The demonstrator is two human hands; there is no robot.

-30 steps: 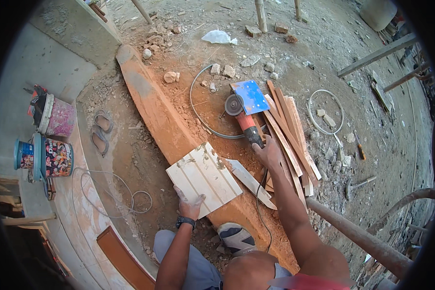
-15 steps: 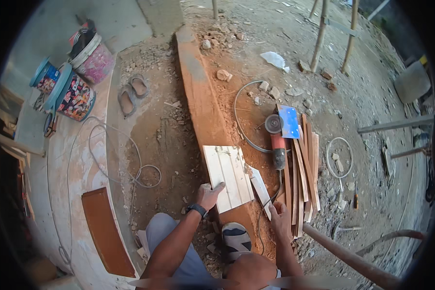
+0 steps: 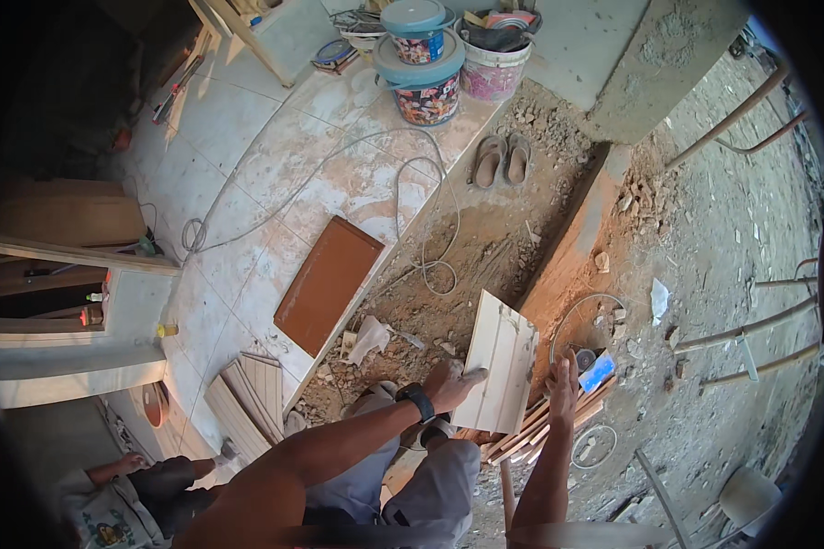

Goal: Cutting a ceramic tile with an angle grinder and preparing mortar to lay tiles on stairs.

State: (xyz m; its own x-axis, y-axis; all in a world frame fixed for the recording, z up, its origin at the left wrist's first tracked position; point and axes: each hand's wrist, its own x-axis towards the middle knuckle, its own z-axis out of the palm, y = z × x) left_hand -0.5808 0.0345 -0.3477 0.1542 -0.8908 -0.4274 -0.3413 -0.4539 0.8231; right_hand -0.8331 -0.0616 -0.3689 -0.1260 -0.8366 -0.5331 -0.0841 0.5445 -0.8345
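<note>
My left hand (image 3: pixel 450 388), with a dark watch on the wrist, grips the left edge of a cream panel (image 3: pixel 506 361) with lengthwise lines. The panel is tilted in front of my knees. My right hand (image 3: pixel 563 392) is beside the panel's right edge, fingers stretched upward, with nothing visible in it. Just beyond that hand, the disc of an angle grinder (image 3: pixel 585 356) shows next to a blue piece (image 3: pixel 599 372); the grinder's body is mostly hidden. Reddish-brown strips (image 3: pixel 520 443) lie stacked below the panel and behind my right forearm.
A long earth-coloured ledge (image 3: pixel 572 252) runs beyond the panel. Left of it are sandals (image 3: pixel 502 163), a brown board (image 3: pixel 328 285), a cable (image 3: pixel 316 169) and tiled floor. Buckets (image 3: pixel 428 96) stand far off. Another person (image 3: pixel 124 503) sits at lower left, near striped pieces (image 3: pixel 247 398).
My view has swung left. The panel has risen off the ledge in my left hand. My right hand has left the narrow pale strip it was holding, and its fingers are now extended.
</note>
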